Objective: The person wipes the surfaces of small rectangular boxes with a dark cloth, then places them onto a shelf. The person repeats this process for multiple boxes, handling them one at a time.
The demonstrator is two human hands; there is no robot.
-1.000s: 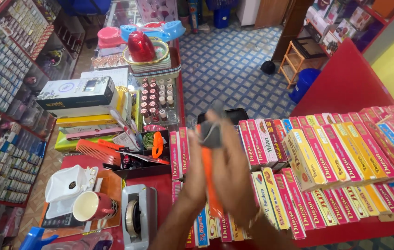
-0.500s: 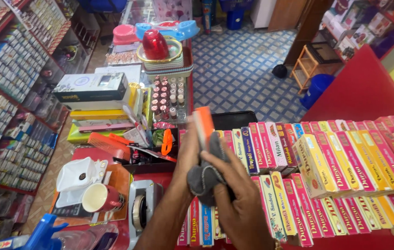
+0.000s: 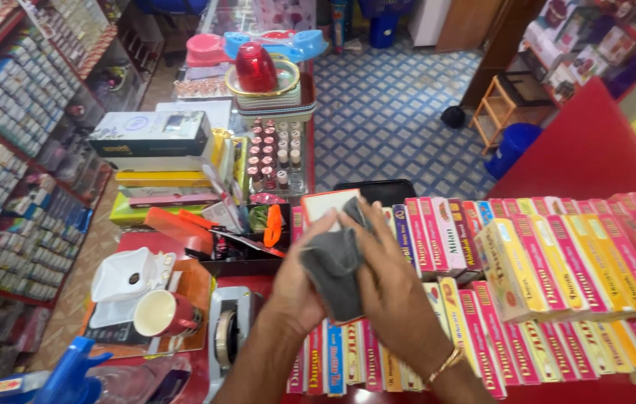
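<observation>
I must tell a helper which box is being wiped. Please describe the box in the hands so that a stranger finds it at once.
Start at the red counter covered with rows of pink and yellow boxes. Above their left end, the left hand holds one flat box, and the right hand presses a grey cloth on it. Only this box is lifted, orange-edged with a pale face.

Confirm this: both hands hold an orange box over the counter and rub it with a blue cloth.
Not quite: the cloth is grey, not blue, as the head view shows. The left hand and right hand do hold the orange box over the counter.
</observation>
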